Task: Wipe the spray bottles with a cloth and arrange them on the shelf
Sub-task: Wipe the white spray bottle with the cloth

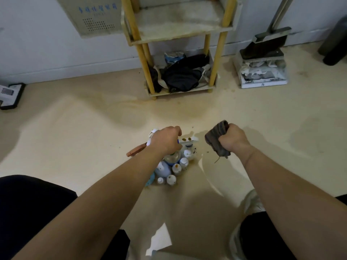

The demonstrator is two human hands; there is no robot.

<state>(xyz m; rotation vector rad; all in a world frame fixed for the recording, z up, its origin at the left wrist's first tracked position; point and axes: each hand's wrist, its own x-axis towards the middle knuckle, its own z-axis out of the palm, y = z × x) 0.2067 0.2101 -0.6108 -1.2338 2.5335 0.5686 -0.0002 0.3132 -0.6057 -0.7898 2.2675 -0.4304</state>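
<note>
The job looks barely begun. The left hand curls tight round 1 spray bottle in the pile of bottles on the floor, well in front of the shelf. The right hand squeezes the brown cloth in a fist. No bottle shows on the shelf, so all the wiping seems left.

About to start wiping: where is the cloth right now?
Head view, right of centre: the crumpled dark brown cloth is gripped in the right hand, just right of the cluster of small white plastic bottles on the floor.
</note>
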